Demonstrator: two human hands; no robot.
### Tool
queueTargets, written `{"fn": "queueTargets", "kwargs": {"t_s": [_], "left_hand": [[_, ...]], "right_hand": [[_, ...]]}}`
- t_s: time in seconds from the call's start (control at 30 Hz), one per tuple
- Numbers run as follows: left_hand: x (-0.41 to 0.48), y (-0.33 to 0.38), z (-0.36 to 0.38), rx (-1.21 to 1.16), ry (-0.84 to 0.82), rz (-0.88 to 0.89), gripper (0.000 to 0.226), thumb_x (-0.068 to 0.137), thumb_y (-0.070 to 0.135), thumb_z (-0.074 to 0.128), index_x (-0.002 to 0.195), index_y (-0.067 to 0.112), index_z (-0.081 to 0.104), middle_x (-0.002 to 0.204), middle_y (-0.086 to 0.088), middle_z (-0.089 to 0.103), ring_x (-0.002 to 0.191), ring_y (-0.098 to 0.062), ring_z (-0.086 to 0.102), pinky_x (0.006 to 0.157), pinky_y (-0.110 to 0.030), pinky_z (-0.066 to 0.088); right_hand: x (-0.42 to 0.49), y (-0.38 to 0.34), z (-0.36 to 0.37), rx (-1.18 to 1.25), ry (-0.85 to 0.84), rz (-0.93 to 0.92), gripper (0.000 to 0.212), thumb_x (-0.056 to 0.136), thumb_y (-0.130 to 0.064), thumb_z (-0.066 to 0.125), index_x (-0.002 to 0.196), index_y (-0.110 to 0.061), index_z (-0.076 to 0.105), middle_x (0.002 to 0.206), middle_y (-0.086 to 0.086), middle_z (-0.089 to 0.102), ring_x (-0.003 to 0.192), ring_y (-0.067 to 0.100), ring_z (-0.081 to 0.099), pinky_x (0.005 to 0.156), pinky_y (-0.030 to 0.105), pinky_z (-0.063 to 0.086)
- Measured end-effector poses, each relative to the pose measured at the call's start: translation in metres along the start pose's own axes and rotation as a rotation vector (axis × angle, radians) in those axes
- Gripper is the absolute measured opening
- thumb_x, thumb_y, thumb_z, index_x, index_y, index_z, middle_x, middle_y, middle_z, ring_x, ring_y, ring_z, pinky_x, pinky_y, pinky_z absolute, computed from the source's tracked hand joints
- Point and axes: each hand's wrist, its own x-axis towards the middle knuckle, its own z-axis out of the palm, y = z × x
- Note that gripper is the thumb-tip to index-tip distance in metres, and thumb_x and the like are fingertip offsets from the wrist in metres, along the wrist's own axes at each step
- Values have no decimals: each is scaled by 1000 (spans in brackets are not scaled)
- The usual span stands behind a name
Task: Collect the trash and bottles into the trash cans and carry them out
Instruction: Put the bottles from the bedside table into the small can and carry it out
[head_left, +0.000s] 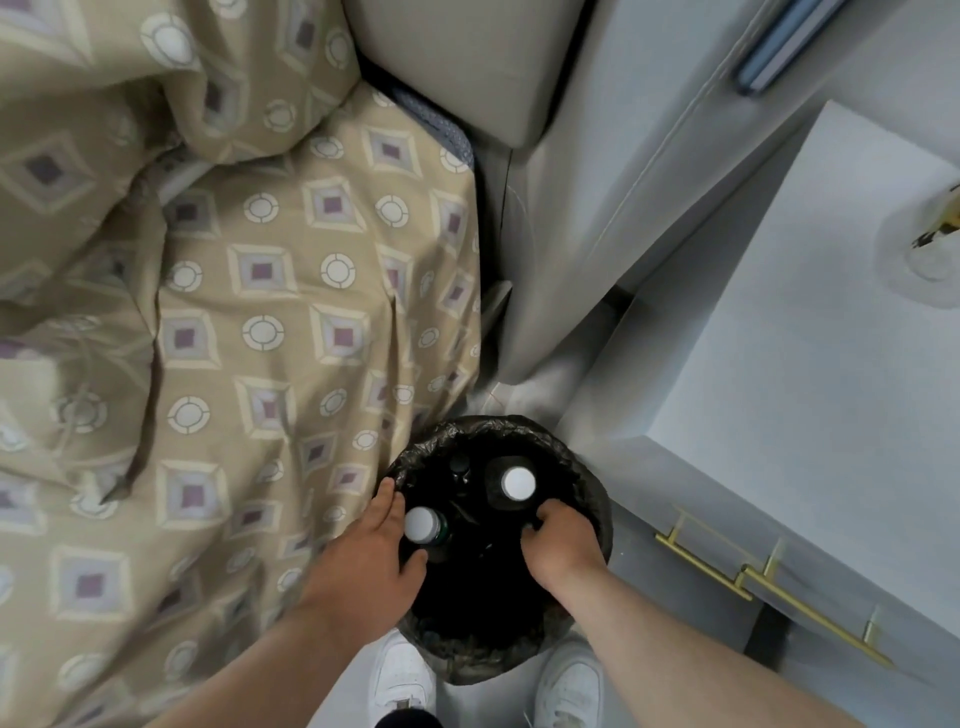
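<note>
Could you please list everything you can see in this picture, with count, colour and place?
trash can: one, black liner, on the floor between bed and nightstand
bottles: two, white caps, upright inside the can
bedspread: one, tan, patterned, on the left
headboard: one, beige, at the top
nightstand: one, white, gold handles, on the right
glass: one, clear, on the nightstand
shoes: two, white, at the bottom
left hand: at the can's left rim
right hand: curled on the right rim

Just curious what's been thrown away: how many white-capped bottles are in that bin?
2. One white-capped bottle stands at the trash can's left side, by the left hand; the other at the upper right, near the right hand. The dark interior may hide more.
</note>
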Motion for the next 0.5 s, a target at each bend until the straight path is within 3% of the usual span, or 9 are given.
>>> {"fn": "queueTargets", "kwargs": {"t_s": [0.1,0.2,0.27,0.37,0.5], "left_hand": [[-10,18,-15,-29,-59,-34,74,94,51,37,153,20,6,161,6,-14,148,-11,4,117,-31,21],[-31,53,-45,-113,-41,9,71,95,51,37,153,24,8,161,9,-10,148,-10,0,118,-28,13],[-47,84,-68,-192,-6,70,71,93,53,39,153,25,13,161,11,-3,147,-6,1,118,-25,10],[-75,148,-115,-340,85,201,81,79,67,38,149,28,27,157,19,13,140,4,13,117,-27,20],[-115,243,-178,-464,265,402,63,84,60,44,142,35,37,146,29,30,136,3,27,110,-28,29]], "right_hand": [[-32,-4,-23,108,-42,-60,16,91,-22,51,102,-16,60,98,-4,62,94,15,59,77,24,43],[-77,-9,-61,207,-93,-128,26,92,-27,52,116,-26,60,113,-11,62,104,5,59,84,16,42],[-110,-14,-92,317,-90,-159,18,91,-28,55,107,-36,59,110,-17,63,98,-6,60,81,7,42],[-166,-8,-153,514,26,-150,16,87,-25,62,88,-42,62,95,-15,69,84,-15,60,73,4,44],[-243,24,-229,799,338,-140,40,80,-2,69,73,-42,70,71,-10,73,62,-1,64,65,8,48]]}}
